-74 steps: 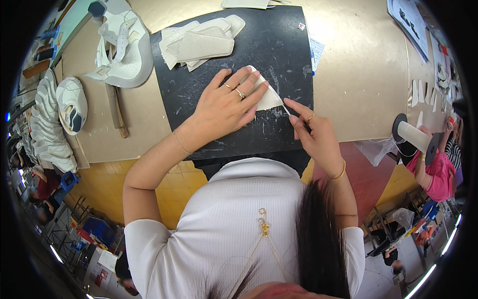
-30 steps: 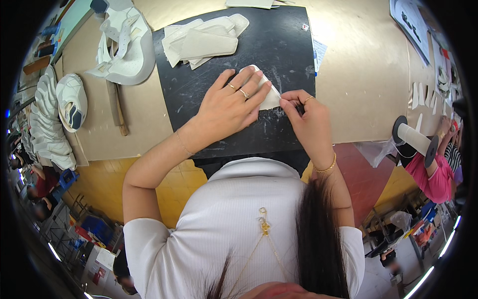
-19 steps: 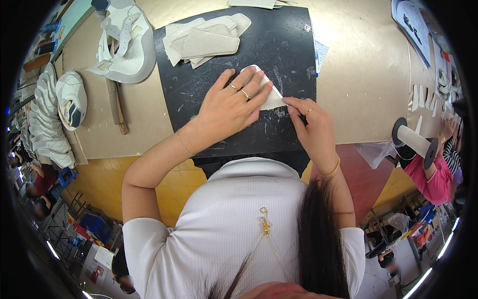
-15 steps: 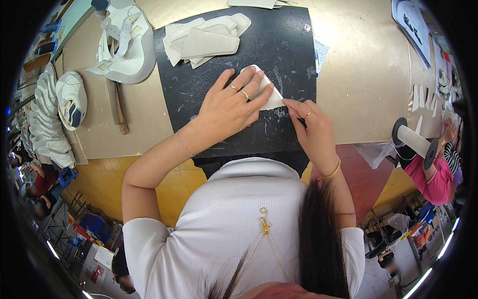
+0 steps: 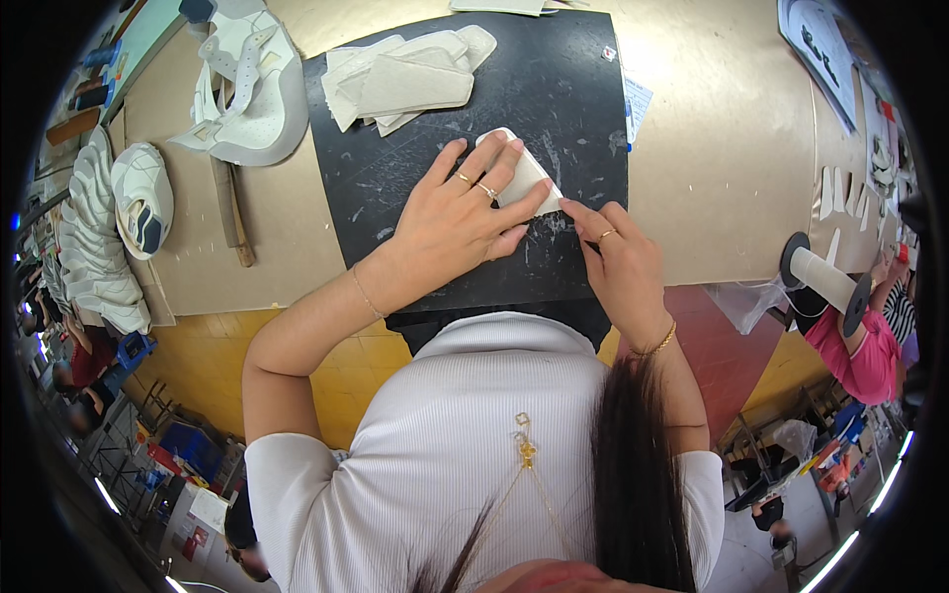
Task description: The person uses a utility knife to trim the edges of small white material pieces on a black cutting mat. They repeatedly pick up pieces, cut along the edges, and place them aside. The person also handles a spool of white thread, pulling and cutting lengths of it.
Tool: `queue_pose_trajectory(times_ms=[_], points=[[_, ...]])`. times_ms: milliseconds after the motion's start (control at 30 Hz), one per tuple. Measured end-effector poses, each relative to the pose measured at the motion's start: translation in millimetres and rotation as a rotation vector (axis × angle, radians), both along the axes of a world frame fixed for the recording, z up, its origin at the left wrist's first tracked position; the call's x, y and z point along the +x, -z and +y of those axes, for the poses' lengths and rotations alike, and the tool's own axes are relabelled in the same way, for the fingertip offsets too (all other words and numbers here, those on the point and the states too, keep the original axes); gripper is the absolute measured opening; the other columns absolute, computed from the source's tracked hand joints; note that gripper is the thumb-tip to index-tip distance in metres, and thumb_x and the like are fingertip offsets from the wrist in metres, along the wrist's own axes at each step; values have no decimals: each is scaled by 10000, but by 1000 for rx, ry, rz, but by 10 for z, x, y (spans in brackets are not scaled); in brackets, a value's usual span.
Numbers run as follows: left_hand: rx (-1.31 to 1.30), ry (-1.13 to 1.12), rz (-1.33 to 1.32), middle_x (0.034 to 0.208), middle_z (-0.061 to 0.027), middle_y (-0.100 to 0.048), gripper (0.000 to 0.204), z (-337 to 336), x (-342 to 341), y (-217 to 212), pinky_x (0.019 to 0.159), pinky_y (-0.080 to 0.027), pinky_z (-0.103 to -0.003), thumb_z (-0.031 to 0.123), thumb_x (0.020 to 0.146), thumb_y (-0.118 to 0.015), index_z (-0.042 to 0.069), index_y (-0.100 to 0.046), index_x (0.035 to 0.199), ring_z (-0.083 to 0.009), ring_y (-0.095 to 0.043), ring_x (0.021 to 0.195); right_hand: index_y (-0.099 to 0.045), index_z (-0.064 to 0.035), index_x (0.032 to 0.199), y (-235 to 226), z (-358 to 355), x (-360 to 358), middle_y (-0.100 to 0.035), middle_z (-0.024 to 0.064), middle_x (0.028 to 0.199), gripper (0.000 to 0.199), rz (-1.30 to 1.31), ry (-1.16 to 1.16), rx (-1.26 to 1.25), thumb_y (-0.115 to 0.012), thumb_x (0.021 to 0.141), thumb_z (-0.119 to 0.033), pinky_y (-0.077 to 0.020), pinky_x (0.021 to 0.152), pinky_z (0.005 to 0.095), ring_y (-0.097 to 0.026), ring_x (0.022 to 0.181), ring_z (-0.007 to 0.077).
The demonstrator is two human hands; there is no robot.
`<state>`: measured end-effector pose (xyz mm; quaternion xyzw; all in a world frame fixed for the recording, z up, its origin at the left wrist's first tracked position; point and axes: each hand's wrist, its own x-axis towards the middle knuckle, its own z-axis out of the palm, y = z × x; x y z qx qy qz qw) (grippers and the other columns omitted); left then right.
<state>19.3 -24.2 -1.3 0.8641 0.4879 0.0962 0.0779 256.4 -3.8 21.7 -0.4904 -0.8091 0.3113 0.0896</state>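
At frame centre, the left hand (image 5: 460,222) is pressing flat, fingers spread, on a white piece (image 5: 524,176) lying on the black mat (image 5: 554,89). The right hand (image 5: 618,262) is pinching closed at its edge. White pieces (image 5: 400,79) are lying piled at upper left.

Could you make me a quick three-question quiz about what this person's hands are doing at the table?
1. True or false: the left hand lies flat on the small white piece.
2. What lies under that piece? A) black mat B) yellow floor C) white shoe upper
3. Fill in: the stack of pale cut pieces lies on the mat's ____ edge, away from the person.

Key
1. True.
2. A.
3. Far. The right hand has its fingertips at the piece's right corner; whether it holds a tool cannot be told.
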Motion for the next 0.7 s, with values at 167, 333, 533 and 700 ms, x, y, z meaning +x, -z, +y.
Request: queue_pose_trajectory(times_ms=[167, 333, 533, 700], points=[[-27, -7, -29, 1461, -167, -516, 573, -7, 12, -4, 1127, -386, -515, 481, 857, -728, 288, -601, 1381, -327, -440, 1400, -697, -178, 1304, -13, -20, 9, -560, 31, 856, 477, -62, -28, 6, -685, 872, 24, -530, 643, 346, -648, 734, 197], [-14, -5, -61, 1402, -153, -560, 532, 31, 1, -23, 1090, -399, -502, 462, 858, -736, 262, -639, 1341, -322, -465, 1373, -691, -218, 1327, -168, -40, 9, -552, 36, 918, 426, -220, -68, -59, -698, 922, -85, -528, 631, 363, -644, 740, 199], [-109, -45, -177, 1293, -118, -587, 477, 243, -80, -60, 1042, -424, -458, 303, 859, -772, 162, -664, 1302, -317, -521, 1255, -676, -192, 1316, -363, -29, 178, -587, 58, 1028, 384, -279, -17, -93, -725, 935, -174, -543, 666, 358, -666, 840, 223], [-117, -98, -191, 1229, -115, -588, 444, 308, -154, -130, 1034, -430, -428, 296, 840, -797, 87, -674, 1212, -319, -531, 1188, -626, -87, 1272, -284, 5, 241, -597, 99, 1110, 378, -57, 232, -14, -738, 918, -159, -546, 738, 407, -670, 894, 294]])
